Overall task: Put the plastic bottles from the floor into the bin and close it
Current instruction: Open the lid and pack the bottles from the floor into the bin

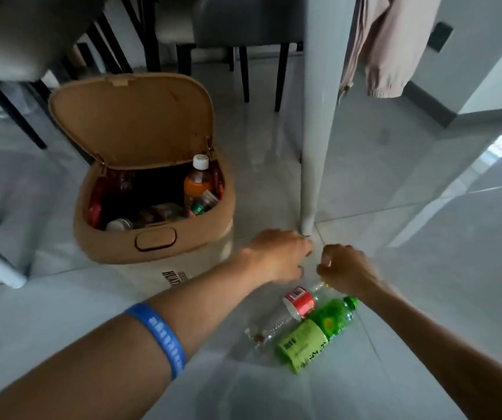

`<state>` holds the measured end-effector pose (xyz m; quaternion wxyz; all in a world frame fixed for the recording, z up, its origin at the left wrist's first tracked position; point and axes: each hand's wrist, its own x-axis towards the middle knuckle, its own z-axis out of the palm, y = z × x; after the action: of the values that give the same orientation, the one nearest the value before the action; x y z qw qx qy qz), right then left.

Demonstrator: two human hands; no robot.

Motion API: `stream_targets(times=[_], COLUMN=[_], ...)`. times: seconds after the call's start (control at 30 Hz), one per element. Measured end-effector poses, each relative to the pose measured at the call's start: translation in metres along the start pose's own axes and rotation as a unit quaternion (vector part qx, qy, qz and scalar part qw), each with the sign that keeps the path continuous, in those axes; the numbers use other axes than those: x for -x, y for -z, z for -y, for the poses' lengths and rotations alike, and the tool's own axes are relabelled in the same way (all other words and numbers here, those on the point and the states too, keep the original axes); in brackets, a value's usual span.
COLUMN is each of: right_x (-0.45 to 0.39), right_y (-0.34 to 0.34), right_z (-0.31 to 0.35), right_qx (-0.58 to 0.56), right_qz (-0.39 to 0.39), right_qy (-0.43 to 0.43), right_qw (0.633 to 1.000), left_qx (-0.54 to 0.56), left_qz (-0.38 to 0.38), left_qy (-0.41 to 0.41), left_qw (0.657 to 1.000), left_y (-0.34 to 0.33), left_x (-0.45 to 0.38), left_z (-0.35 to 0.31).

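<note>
Two plastic bottles remain on the floor [425,268], lying side by side and touching: a clear bottle with a red label [292,310] and a green bottle with a lime label [319,331]. Both point their necks away from the person, toward the white table leg [313,177].

Bin [152,244]: tan, standing to the left of the bottles, well apart from them. Lid [131,122] is tipped fully back. Several bottles already inside, among them an orange one with a white cap [198,177] standing upright above the rim.

Left hand [280,256]: hovers above the floor just beyond the bottles, fingers loosely curled, holding nothing. A blue wristband [158,334] sits on that forearm.

Right hand [346,271]: fingers pinched narrow directly over the clear bottle's neck; it may already be gripping the cap, but blur hides the contact.

Risks, as judged from here:
- Pinch on a slick, narrow neck could slip; the bottle would drop and roll on the smooth tile.
- Lifting the clear bottle may nudge the green one away.
- The upright orange bottle could block the lid from shutting.
</note>
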<state>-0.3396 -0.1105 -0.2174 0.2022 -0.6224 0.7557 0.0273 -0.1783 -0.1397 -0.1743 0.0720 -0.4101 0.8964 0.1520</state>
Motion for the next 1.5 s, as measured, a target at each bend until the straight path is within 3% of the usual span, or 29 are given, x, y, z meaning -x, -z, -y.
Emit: stream_targets(times=[0.13, 0.23, 0.3, 0.37, 0.43, 0.5, 0.7, 0.83, 0.93, 1.03, 1.13, 1.3, 1.4, 1.5], right_x=[0.019, 0.031, 0.032, 0.022, 0.013, 0.007, 0.005, 0.013, 0.021, 0.029, 0.025, 0.008, 0.008, 0.014], right_y=[-0.055, -0.089, -0.101, -0.105, -0.102, -0.088, 0.012, 0.09, 0.133, 0.157, 0.151, 0.1, 0.085, 0.088], right_z=[-0.039, -0.05, -0.049, -0.044, -0.037, -0.035, 0.009, 0.06, 0.094, 0.128, 0.16, 0.199, 0.204, 0.203], right_qx=[0.071, -0.062, -0.198, -0.36, -0.505, -0.578, -0.684, -0.687, -0.693, -0.699, -0.68, -0.62, -0.609, -0.573], right_qz=[0.142, 0.096, 0.05, 0.054, 0.075, 0.066, 0.016, -0.013, -0.067, -0.094, -0.113, -0.073, -0.021, -0.026], right_qy=[-0.038, -0.079, -0.111, -0.164, -0.213, -0.212, -0.058, 0.085, 0.154, 0.224, 0.259, 0.217, 0.19, 0.208], right_qw=[0.987, 0.99, 0.972, 0.917, 0.833, 0.785, 0.727, 0.722, 0.701, 0.673, 0.676, 0.75, 0.77, 0.792], left_qx=[0.111, 0.23, 0.295, 0.348, 0.373, 0.39, 0.36, 0.387, 0.428, 0.391, 0.298, 0.197, 0.184, 0.143], left_qz=[0.122, 0.135, 0.121, 0.092, 0.065, 0.044, -0.049, -0.09, -0.148, -0.232, -0.236, -0.161, -0.182, -0.214], left_qy=[0.152, 0.233, 0.267, 0.285, 0.283, 0.254, 0.082, 0.002, 0.007, 0.079, 0.143, 0.134, 0.142, 0.134], left_qw=[0.974, 0.935, 0.909, 0.888, 0.881, 0.884, 0.928, 0.918, 0.892, 0.887, 0.914, 0.958, 0.955, 0.957], left_y=[-0.108, -0.158, -0.168, -0.163, -0.147, -0.122, 0.026, 0.128, 0.167, 0.182, 0.163, 0.113, 0.104, 0.097], left_x=[-0.021, -0.014, -0.011, -0.01, -0.012, -0.016, 0.005, 0.06, 0.111, 0.142, 0.149, 0.156, 0.154, 0.15], left_z=[-0.011, -0.014, -0.01, -0.002, 0.003, 0.002, 0.009, 0.043, 0.087, 0.142, 0.185, 0.208, 0.217, 0.219])
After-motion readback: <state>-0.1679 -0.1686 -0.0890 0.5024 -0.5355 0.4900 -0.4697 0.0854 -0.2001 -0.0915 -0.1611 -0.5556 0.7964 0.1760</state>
